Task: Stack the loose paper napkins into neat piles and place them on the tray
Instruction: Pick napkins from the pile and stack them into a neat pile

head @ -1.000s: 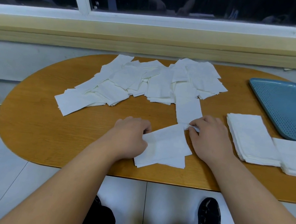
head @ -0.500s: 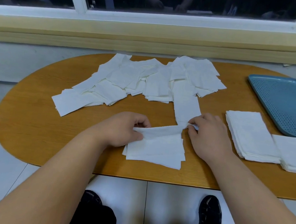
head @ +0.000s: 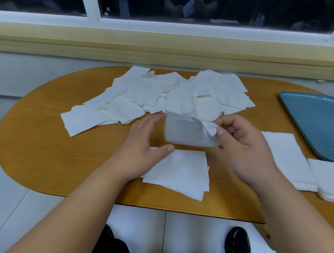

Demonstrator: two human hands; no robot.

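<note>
Our right hand [head: 246,149] pinches one napkin [head: 188,131] by its right edge, lifted off the table [head: 47,134], blurred. Our left hand [head: 143,142] is flat, fingers straight, at the napkin's left edge. We judge it ready to steady the sheet down onto the small pile [head: 179,173] directly below. The loose napkins [head: 165,97] lie spread beyond both hands. Two finished piles [head: 286,159] sit just right of the right hand, beside the tray [head: 323,124], not yet on it.

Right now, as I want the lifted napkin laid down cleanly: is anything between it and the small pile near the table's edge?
Almost nothing. The napkin, pinched by the right hand, hangs above the far edge of the pile; only the left hand, its thumb over that pile's far left corner, intrudes.
</note>
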